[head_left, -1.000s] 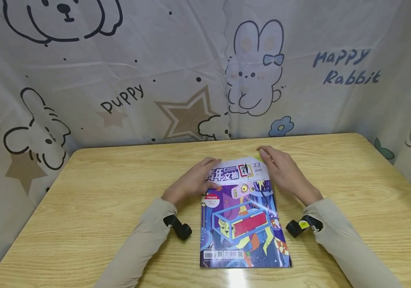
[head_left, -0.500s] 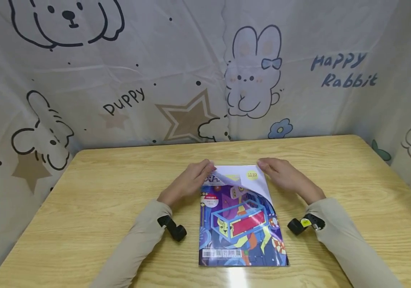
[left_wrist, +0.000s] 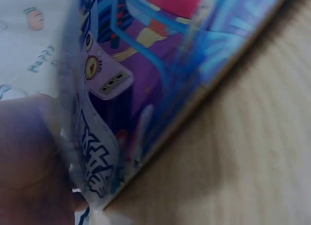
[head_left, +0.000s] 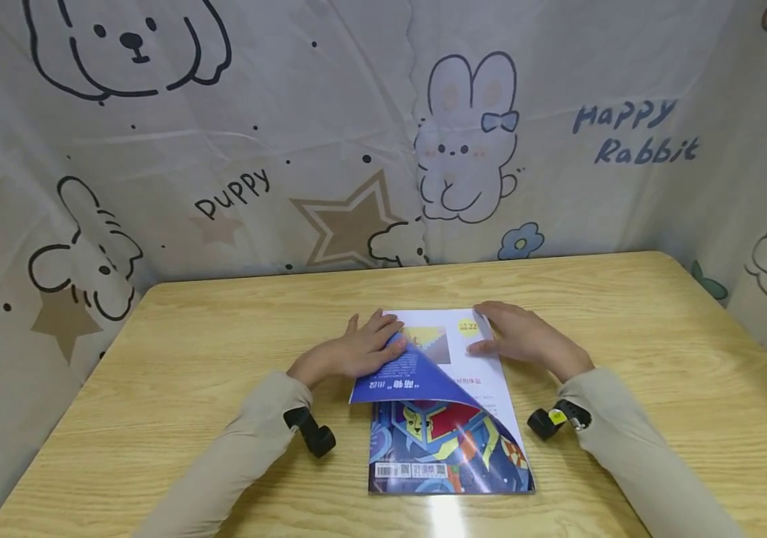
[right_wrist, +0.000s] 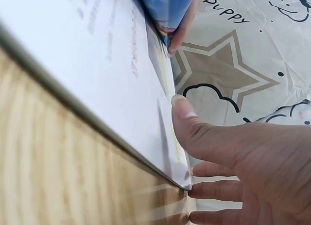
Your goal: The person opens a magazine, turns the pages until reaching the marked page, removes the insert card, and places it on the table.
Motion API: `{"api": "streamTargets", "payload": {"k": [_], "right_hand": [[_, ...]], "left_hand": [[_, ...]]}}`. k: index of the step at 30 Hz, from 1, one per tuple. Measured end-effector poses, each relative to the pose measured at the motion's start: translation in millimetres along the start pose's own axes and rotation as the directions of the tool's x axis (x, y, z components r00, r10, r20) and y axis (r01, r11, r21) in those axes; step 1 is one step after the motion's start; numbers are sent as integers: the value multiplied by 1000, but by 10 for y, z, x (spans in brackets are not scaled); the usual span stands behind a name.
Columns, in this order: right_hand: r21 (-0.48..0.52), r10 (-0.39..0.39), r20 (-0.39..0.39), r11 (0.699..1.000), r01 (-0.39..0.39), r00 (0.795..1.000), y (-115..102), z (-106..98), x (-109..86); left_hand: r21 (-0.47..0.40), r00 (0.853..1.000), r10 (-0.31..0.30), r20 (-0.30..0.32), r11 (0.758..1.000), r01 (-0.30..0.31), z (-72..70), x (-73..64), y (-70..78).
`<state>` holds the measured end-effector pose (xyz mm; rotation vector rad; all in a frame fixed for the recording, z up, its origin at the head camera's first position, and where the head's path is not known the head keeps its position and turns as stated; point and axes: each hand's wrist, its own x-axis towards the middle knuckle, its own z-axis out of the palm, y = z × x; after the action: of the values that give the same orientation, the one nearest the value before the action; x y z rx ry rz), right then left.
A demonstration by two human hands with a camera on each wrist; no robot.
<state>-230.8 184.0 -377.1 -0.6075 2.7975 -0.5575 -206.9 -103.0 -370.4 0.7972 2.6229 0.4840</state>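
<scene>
A magazine (head_left: 450,478) with a colorful purple and blue cover lies on the wooden table. Its front cover (head_left: 417,377) is folded back diagonally to the left, showing a blue inner side and the white first page (head_left: 487,373). My left hand (head_left: 363,344) rests over the upper part of the turned cover, its fingers spread. In the left wrist view, the cover art (left_wrist: 141,60) stands up close beside that hand. At the upper right corner is my right hand (head_left: 527,340), thumb over the page. In the right wrist view its straight fingers (right_wrist: 216,190) touch the page corner.
The light wood tabletop (head_left: 235,336) surrounds the magazine. Behind the table hangs a pale cloth (head_left: 329,97) printed with cartoon animals and stars. Black wrist cameras (head_left: 316,437) are strapped over both beige sleeves (head_left: 228,448).
The front cover, flat a second ago, has been lifted at the upper right and swung over to the left. My left hand has spread onto it; the right hand stays near the top right corner.
</scene>
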Motion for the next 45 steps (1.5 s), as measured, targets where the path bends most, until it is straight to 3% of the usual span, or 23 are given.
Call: {"api": "streamTargets", "payload": {"k": [4, 9, 17, 27, 32, 36, 40, 45], "right_hand": [[-23, -9, -14, 1000, 8, 1000, -27, 40, -4], [-21, -6, -31, 1000, 5, 999, -74, 78, -4], [-23, 42, -67, 999, -44, 997, -77, 91, 34], [-4, 33, -59, 999, -33, 998, -66, 72, 49], [-2, 6, -56, 1000, -6, 998, -55, 76, 49], [0, 9, -53, 1000, -9, 999, -57, 88, 50], [-6, 19, -51, 1000, -19, 999, -56, 95, 56], [-19, 6, -51, 1000, -7, 999, -54, 90, 58]], "left_hand": [[34, 1000, -11, -6, 999, 11, 75, -43, -20], [42, 998, 28, -49, 999, -26, 153, -80, -94], [-29, 986, 121, -111, 992, -125, 71, -135, -180], [-140, 993, 116, -36, 983, -120, 13, -303, -330], [-66, 994, 108, 5, 992, -108, 87, -360, -356], [33, 992, 118, -33, 993, -117, 169, -398, -345], [129, 993, 98, -70, 988, -89, 233, -469, -293], [147, 997, 47, -56, 988, -38, 216, -525, -177]]}}
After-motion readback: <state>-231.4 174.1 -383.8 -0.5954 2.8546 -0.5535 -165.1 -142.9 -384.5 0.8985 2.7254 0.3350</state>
